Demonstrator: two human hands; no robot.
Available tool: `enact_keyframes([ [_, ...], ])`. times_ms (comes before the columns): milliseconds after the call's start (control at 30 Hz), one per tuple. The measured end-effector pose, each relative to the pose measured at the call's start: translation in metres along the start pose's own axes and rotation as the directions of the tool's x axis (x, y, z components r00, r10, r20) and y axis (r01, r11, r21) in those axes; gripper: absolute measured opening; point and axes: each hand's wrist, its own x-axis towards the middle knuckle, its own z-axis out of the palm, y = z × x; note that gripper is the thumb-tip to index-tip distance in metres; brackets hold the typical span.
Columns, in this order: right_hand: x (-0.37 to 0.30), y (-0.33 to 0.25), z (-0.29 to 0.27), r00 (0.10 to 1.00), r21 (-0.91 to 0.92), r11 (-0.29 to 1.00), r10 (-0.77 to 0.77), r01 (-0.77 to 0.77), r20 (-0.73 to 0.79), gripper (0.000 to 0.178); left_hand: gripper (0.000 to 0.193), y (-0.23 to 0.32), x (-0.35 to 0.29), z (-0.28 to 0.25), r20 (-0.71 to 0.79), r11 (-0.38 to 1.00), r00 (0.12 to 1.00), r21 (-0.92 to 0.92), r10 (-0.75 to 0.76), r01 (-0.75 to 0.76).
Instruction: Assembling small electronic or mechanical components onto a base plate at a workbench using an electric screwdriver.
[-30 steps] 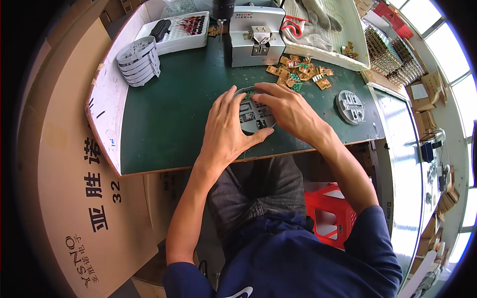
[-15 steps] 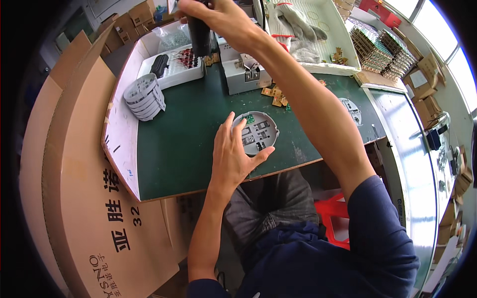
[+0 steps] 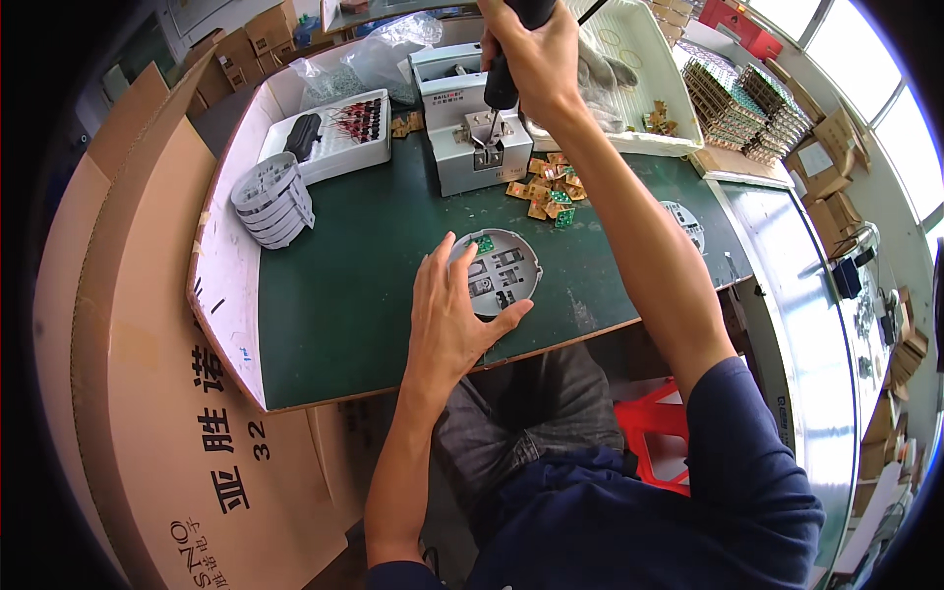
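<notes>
My right hand [image 3: 539,61] is wrapped round a black electric screwdriver [image 3: 502,84], pointing down. Its thin bit reaches the front pick-up spot of a grey screw feeder [image 3: 472,175]; whether a screw sits on the tip is too small to tell. Near the table's front edge, my left hand [image 3: 447,313] steadies a round grey plastic housing [image 3: 526,258], fingers on its left rim and thumb along its near side. Inside the housing lie a small green circuit board [image 3: 482,243] by my fingertips and several dark slots and fittings.
Nested grey housings [image 3: 273,202] stand at the left, near a white foam tray [image 3: 344,157] of red-and-black wired parts. Loose small circuit boards [image 3: 551,189] lie right of the feeder. Behind are a white tray [image 3: 649,138] with gloves and stacked board panels [image 3: 723,103]. A cardboard box [image 3: 147,344] flanks the table.
My right hand has brought the screwdriver rightward from above the foam tray to the screw feeder, bit lowered to its front. My left hand stays at the housing; the whole view has shifted slightly.
</notes>
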Motion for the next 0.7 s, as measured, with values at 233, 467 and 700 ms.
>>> enact_keyframes([
  [233,0.000,0.012,0.011,1.000,-0.162,0.987,0.022,-0.022,0.000,0.023,0.092,0.002,0.000,0.000,0.007,1.000,1.000,-0.007,-0.013,0.013],
  [467,-0.050,-0.028,0.005,0.984,0.004,0.986,0.168,-0.169,0.051,0.020,0.092,0.001,0.000,0.001,0.008,1.000,1.000,0.024,-0.016,0.016],
  [700,-0.085,-0.034,0.010,0.978,0.099,0.974,0.197,-0.203,0.070,0.019,0.092,0.002,0.001,0.002,0.003,1.000,1.000,0.024,0.008,-0.008],
])
